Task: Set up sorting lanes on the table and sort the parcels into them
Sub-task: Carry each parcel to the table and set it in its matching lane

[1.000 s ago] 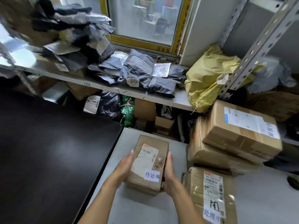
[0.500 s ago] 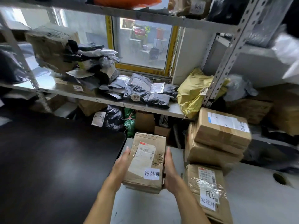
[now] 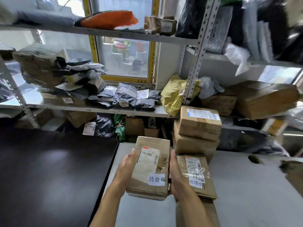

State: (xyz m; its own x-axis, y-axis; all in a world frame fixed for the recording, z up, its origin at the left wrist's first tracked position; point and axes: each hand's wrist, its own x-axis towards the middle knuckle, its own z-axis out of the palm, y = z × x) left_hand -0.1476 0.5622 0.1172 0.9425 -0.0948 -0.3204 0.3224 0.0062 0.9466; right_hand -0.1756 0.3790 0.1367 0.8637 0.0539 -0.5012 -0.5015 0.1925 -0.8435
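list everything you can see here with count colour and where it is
held parcel: 1, brown with white labels, over the grey table between both hands
labelled parcel: 1, brown, flat on the table right of the held one
stacked parcels: 2, brown, one on the other behind the labelled parcel
grey table: 1, light grey, centre and right
dark table: 1, black, left
yellow bag: 1, yellow, right end of the middle shelf
dark mailer bags: several, dark grey, middle shelf under the window
orange bag: 1, orange, top shelf
left hand: 1, flat against the held parcel's left side
right hand: 1, flat against its right side
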